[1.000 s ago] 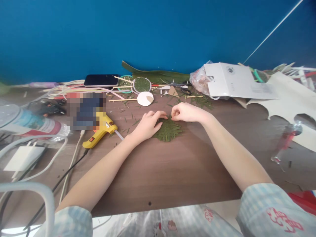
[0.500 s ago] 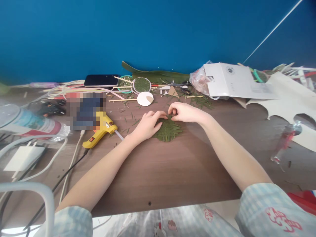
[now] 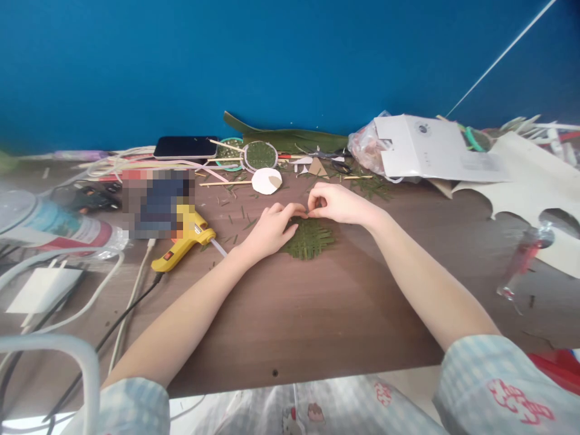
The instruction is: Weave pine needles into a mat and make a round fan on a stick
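Observation:
A small mat of woven green leaf strips (image 3: 310, 241) lies flat on the table in front of me. My left hand (image 3: 274, 228) rests over its left and far side, fingers bent and thumb pressing near its edge, holding it down. At the far edge of the mat my right hand (image 3: 333, 202) is closed in a pinch, thumb against fingertips, on what seems to be a thin leaf strip. The fingertips of both hands nearly meet there and hide the strip's end.
On the left are a yellow glue gun (image 3: 179, 248), a plastic bottle (image 3: 58, 223), a white charger (image 3: 45, 290) and cables. Behind lie a phone (image 3: 185, 147), a white disc on a stick (image 3: 263, 181), a long leaf (image 3: 308, 141) and a white box (image 3: 435, 148).
My right hand has shifted slightly left and down, its thumb and fingertips closing into a pinch at the mat's far edge. My left hand stays put.

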Demonstrator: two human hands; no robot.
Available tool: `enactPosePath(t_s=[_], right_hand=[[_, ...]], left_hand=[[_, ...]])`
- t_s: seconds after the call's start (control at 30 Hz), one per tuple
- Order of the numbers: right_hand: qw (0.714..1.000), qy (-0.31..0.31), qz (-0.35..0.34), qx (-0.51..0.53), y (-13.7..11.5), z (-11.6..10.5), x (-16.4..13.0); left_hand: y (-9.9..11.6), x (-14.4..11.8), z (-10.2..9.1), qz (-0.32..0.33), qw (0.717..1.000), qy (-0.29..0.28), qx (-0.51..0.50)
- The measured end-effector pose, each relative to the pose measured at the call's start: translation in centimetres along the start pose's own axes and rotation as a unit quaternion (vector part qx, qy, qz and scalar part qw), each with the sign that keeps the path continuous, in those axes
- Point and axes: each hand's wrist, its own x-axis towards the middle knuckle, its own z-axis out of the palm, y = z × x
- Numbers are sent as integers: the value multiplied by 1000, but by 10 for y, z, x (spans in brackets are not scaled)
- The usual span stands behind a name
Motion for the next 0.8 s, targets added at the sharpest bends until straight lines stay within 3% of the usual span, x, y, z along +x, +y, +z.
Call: enactPosePath(t_s=[0.23, 0.53, 0.8], right_hand=[[1000, -16, -5, -5, -2, -1, -1], [998, -24, 60, -12, -3, -6, 0], [997, -27, 70, -9, -5, 0, 1]], left_hand=[[0, -1, 0, 0, 1000, -5, 7], [0, -2, 0, 9, 1000, 5, 1], [1, -2, 0, -2, 1000, 0, -6]])
